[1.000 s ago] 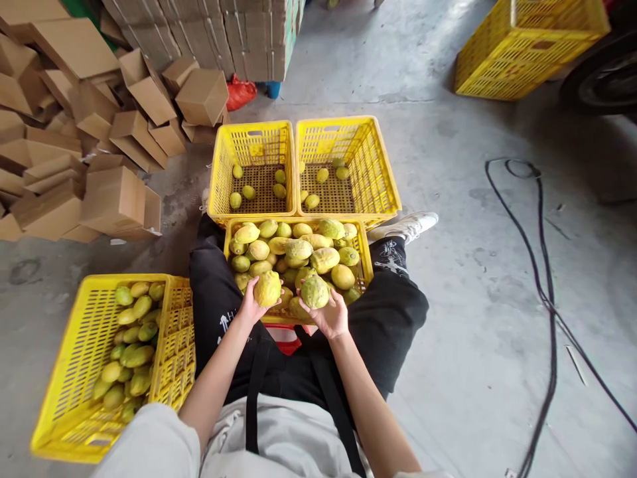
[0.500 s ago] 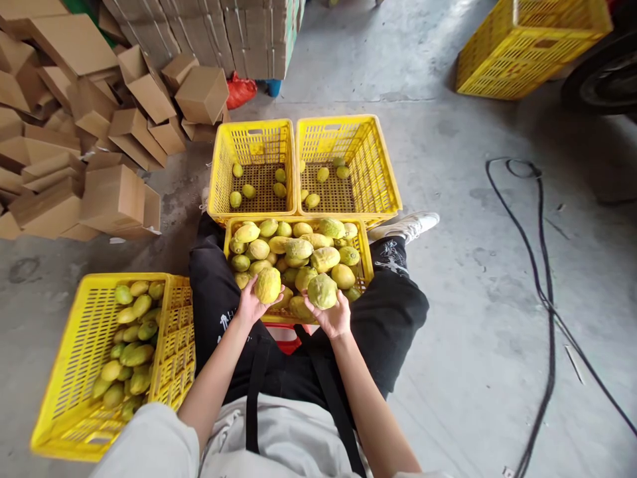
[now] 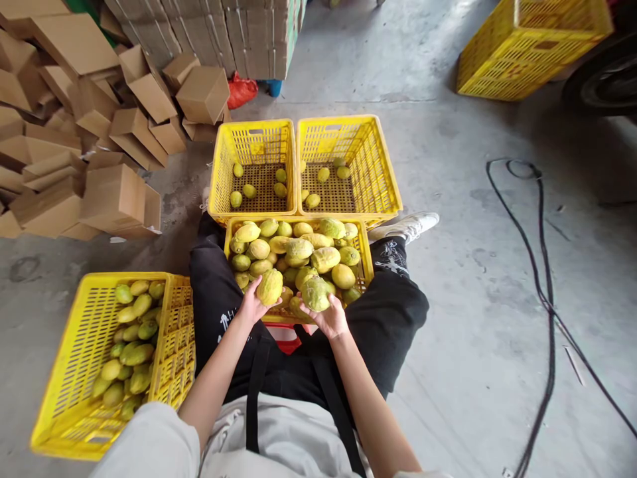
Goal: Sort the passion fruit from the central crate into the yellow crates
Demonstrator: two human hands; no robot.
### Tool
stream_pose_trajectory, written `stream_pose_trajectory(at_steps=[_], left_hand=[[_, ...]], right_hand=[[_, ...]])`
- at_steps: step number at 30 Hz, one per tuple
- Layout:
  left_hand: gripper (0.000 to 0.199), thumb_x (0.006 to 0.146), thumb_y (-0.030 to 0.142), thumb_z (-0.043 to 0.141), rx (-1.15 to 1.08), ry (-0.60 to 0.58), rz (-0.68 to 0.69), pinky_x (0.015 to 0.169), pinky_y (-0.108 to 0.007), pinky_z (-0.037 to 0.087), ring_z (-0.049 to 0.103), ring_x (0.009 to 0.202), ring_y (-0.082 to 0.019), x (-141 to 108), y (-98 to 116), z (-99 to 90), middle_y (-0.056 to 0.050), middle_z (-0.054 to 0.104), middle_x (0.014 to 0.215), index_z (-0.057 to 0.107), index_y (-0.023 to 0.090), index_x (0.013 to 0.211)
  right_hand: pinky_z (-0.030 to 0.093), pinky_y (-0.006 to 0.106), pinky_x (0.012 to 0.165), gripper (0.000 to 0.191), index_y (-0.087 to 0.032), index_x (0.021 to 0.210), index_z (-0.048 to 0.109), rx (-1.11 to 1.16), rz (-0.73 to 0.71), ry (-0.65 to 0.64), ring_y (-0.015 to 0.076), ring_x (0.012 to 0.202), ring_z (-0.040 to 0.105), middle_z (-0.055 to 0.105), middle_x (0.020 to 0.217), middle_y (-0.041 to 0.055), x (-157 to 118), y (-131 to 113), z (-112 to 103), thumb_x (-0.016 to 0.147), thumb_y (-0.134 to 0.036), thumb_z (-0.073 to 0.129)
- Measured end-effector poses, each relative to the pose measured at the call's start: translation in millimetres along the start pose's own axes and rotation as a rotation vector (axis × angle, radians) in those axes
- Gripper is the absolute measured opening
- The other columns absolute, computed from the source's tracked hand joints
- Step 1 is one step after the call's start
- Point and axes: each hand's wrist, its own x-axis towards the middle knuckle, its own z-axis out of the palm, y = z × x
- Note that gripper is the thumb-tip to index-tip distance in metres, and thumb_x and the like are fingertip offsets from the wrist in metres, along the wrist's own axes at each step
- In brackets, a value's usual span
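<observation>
Your left hand (image 3: 251, 305) is clamped on a yellow fruit (image 3: 269, 287), your right hand (image 3: 335, 321) on a greener fruit (image 3: 315, 294), both cradled low, leaving their tops visible. Below, the fruit-heaped crate (image 3: 369, 257) sits between your legs (image 3: 398, 299), within easy reach; two sparsely filled crates (image 3: 257, 147) (image 3: 385, 172) stand beyond.

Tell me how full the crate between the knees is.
Well filled: fruit lies piled across the crate between the knees, hiding its bottom. Whether it is filled to the brim, I cannot tell.

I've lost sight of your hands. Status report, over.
Left hand holding bumpy yellow fruit. Right hand holding greener fruit. Both over fruit-filled yellow crate, nothing seen blocking them.
</observation>
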Motion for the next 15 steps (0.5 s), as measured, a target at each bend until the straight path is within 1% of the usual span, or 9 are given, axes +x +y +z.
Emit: stream_pose_trajectory(at_steps=[3, 5, 8, 11, 13, 15], left_hand=[[0.043, 0.089, 0.039, 0.047, 0.01, -0.073, -0.001, 0.064, -0.032, 0.052, 0.066, 0.088, -0.023, -1, 0, 0.9, -0.011, 0.067, 0.109, 0.054, 0.019, 0.126], [0.044, 0.089, 0.04, 0.047, 0.004, -0.097, -0.004, 0.065, -0.032, 0.052, 0.066, 0.091, -0.024, -2, 1, 1.1, -0.011, 0.065, 0.113, 0.053, 0.021, 0.128], [0.047, 0.089, 0.043, 0.045, -0.034, -0.105, 0.007, 0.07, -0.036, 0.052, 0.065, 0.096, -0.027, -1, 1, 0.5, -0.011, 0.065, 0.113, 0.052, 0.022, 0.13], [0.042, 0.092, 0.037, 0.04, -0.097, -0.101, 0.053, 0.081, -0.04, 0.051, 0.063, 0.104, -0.027, 0, 2, -0.7, -0.009, 0.065, 0.117, 0.053, 0.023, 0.13], [0.04, 0.093, 0.034, 0.038, -0.14, -0.097, 0.084, 0.087, -0.041, 0.049, 0.059, 0.111, -0.026, 1, 3, -1.5, -0.007, 0.064, 0.119, 0.053, 0.024, 0.129], [0.041, 0.094, 0.036, 0.037, -0.171, -0.106, 0.093, 0.09, -0.04, 0.047, 0.055, 0.119, -0.027, 0, 5, -2.1, -0.007, 0.063, 0.122, 0.053, 0.025, 0.129]], right_hand=[[0.053, 0.054, 0.087, 0.054, -0.029, 0.119, 0.054, 0.012, -0.002, -0.007, 0.0281, 0.097, 0.068, 0.073, 0.102, 0.0025, 0, 0, 3, 0.068, -0.03, 0.072], [0.052, 0.054, 0.089, 0.054, -0.029, 0.12, 0.054, 0.028, -0.007, -0.004, 0.0282, 0.1, 0.068, 0.072, 0.104, 0.0025, 0, -2, 6, 0.069, -0.029, 0.071], [0.05, 0.055, 0.092, 0.047, -0.03, 0.12, 0.054, 0.091, -0.029, -0.028, 0.0298, 0.111, 0.063, 0.069, 0.113, 0.0043, 0, -4, 12, 0.074, -0.037, 0.065], [0.046, 0.059, 0.094, 0.044, -0.031, 0.121, 0.054, 0.152, -0.042, -0.072, 0.0313, 0.121, 0.055, 0.065, 0.121, 0.006, 0, -6, 16, 0.078, -0.04, 0.057], [0.045, 0.06, 0.095, 0.044, -0.03, 0.121, 0.054, 0.165, -0.038, -0.082, 0.0315, 0.122, 0.054, 0.064, 0.123, 0.0067, 0, -6, 18, 0.078, -0.038, 0.056], [0.046, 0.059, 0.095, 0.043, -0.03, 0.121, 0.054, 0.17, -0.03, -0.079, 0.031, 0.121, 0.055, 0.065, 0.122, 0.0066, 0, -6, 19, 0.078, -0.037, 0.056]])
